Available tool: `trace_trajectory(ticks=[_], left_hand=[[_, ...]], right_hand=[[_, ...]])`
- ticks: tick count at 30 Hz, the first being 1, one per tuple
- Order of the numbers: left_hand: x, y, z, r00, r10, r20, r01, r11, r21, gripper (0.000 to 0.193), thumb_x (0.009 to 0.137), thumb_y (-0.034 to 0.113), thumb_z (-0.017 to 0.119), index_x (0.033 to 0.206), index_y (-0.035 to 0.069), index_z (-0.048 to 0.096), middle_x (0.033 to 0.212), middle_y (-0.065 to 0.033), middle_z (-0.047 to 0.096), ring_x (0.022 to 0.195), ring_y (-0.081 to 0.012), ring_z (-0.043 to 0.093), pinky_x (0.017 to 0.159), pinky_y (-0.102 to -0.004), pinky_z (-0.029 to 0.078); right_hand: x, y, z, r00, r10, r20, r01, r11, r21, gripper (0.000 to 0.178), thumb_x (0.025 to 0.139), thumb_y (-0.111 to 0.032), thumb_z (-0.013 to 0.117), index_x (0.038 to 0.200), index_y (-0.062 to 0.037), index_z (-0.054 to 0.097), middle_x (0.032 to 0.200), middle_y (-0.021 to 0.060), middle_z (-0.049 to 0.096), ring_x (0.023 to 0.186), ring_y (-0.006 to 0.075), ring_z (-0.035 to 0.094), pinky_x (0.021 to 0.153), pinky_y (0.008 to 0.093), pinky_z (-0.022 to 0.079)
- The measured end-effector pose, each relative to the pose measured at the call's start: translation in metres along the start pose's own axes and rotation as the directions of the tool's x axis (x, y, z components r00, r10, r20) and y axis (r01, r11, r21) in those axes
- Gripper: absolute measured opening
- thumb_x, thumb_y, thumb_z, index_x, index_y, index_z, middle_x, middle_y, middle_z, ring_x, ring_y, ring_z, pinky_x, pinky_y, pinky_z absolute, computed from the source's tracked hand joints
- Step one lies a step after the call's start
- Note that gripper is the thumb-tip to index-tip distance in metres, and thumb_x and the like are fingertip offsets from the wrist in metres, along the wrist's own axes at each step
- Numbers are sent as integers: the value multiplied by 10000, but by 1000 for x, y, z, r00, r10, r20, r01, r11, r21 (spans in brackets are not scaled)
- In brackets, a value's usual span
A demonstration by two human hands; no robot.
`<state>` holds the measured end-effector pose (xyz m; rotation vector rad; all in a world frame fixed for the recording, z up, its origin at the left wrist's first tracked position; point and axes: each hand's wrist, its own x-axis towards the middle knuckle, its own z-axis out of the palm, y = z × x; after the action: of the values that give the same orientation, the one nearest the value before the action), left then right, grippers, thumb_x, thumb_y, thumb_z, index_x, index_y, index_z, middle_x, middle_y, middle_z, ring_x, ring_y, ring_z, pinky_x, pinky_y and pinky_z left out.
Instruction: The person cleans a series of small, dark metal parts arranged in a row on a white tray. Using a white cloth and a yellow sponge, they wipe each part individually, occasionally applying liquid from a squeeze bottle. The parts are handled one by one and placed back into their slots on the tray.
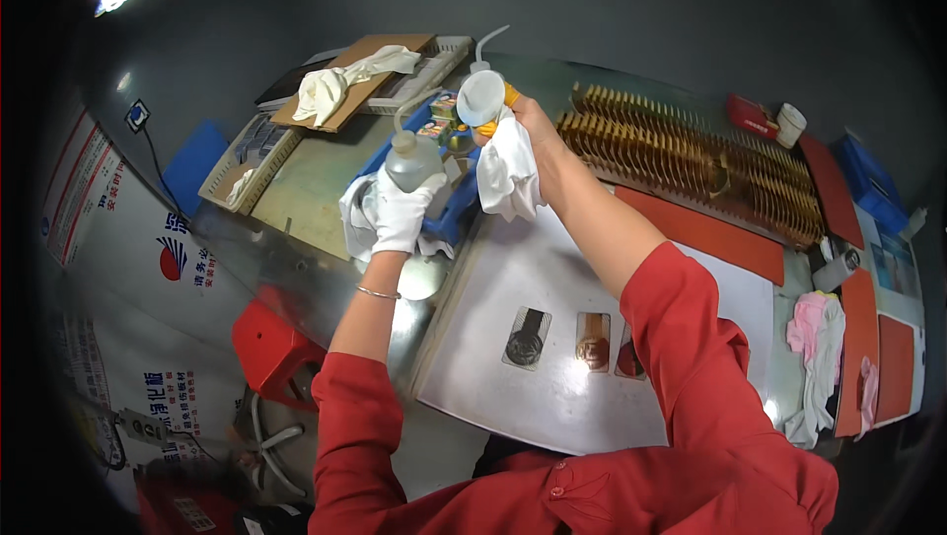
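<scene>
My left hand, in a white glove, is closed around the lower part of a translucent wash bottle with a bent spout. A crumpled white cloth hangs beside that glove. Yellow covers sit on fingertips of my right hand, which grips a white round piece together with a white cloth. Whether the round piece is a dish or a bottle's base, I cannot tell. Just behind it rises another bent spout. Several flat decorated plates lie on the white board below my arms.
A blue bin with small boxes stands between my hands. Far right is a long rack of golden-brown pieces. Cream baskets, a cardboard sheet, a red stool, red mats and a grey bottle stand around.
</scene>
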<state>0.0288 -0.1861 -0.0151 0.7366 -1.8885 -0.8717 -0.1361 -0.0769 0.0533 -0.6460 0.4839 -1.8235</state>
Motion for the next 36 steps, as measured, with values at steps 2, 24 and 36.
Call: trace_trajectory(ticks=[2,24,36], left_hand=[[-15,18,9,932,287,-221,-244,948,203,756,608,242,819,1194,-9,414,1107,-137,533,1060,-236,500,897,-332,411],[-330,338,372,-126,650,749,-428,646,-632,439,771,100,563,1203,156,510,1237,-60,453,916,-223,580,805,-309,467],[-384,327,447,-228,829,511,-516,342,-785,355,654,31,596,998,94,543,1056,-107,475,1022,-299,478,833,-358,427]], right_hand=[[-41,-18,-13,998,22,66,-27,997,76,269,903,-267,415,952,-36,545,765,103,588,492,152,513,391,258,439],[-624,-144,-90,169,-906,-387,-856,60,-514,253,780,-230,630,888,-4,592,725,153,623,678,297,608,583,404,450],[-627,-139,-114,426,-631,-648,-901,-227,-371,211,742,-68,516,929,25,544,746,250,588,741,393,579,641,473,431]])
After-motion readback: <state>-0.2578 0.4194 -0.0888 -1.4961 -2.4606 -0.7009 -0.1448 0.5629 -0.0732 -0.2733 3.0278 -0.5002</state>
